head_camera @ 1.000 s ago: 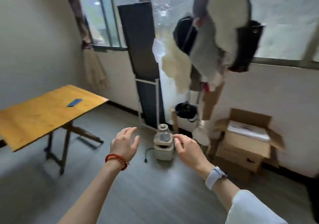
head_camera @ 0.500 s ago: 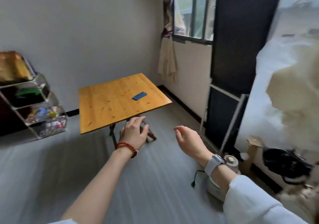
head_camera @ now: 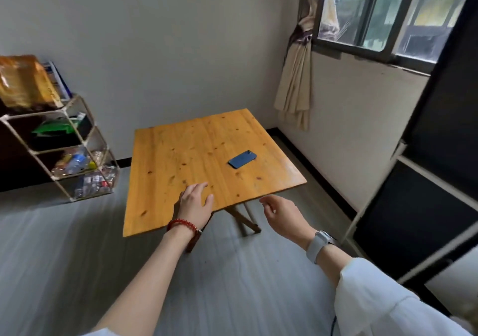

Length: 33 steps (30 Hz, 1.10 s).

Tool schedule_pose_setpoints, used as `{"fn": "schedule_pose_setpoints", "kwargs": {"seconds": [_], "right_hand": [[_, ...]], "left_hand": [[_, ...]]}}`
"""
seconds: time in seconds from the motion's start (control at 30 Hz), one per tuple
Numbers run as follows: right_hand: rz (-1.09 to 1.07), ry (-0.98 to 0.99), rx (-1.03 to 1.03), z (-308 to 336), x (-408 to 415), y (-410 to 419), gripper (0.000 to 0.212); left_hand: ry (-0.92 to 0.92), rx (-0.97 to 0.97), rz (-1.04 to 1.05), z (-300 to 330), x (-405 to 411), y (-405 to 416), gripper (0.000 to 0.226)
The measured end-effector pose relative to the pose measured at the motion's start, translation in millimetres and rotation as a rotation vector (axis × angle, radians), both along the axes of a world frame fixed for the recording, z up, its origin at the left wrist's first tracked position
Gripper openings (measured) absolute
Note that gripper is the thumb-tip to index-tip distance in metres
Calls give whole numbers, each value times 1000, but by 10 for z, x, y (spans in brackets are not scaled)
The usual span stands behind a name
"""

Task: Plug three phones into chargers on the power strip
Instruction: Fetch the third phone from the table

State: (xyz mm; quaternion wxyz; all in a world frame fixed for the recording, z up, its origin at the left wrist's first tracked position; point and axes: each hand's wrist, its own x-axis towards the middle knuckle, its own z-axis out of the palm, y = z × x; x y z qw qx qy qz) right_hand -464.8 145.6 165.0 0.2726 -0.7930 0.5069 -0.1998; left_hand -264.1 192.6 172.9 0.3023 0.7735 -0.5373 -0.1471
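Observation:
One blue phone [head_camera: 242,159] lies face down on the right half of a square wooden folding table [head_camera: 181,154]. My left hand [head_camera: 195,205], with a red bead bracelet at the wrist, hovers over the table's near edge, fingers spread and holding nothing. My right hand [head_camera: 283,215], with a pale watch on the wrist, is in the air just off the table's near right corner, fingers loosely curled and apart, also holding nothing. No power strip, charger or other phone is in view.
A clear-walled shelf unit [head_camera: 85,139] full of bottles and packets stands against the wall at left. A black panel with a white frame [head_camera: 424,180] leans at right under the window [head_camera: 382,14]. A tied curtain [head_camera: 297,77] hangs in the corner. Grey floor lies around the table.
My view has swung left from the clothes rack and cardboard box to the table, which is now closer and centred. Both hands stay raised and have come up to the table's near edge.

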Motion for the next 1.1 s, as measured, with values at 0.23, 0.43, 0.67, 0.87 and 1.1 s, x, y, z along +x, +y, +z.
{"fn": "schedule_pose_setpoints", "kwargs": {"seconds": [0.23,0.43,0.67,0.87,1.1], "right_hand": [[-29,99,134,-391,619,-1339,33],[-101,143,297,-1026,1049,-2299,35],[-314,138,452,-1757,1750,-3591,39],[-646,201,628,-2213,2219,-4475,37],[-633,417,527,-2418,2625,-4823,91]], "left_hand": [[43,150,35,-486,731,-1402,41],[76,361,60,-1277,1175,-2221,46],[38,576,75,-1980,1692,-3158,54],[-74,691,57,-2391,2031,-3698,68],[-242,758,-128,-2732,2189,-3942,92]]}}
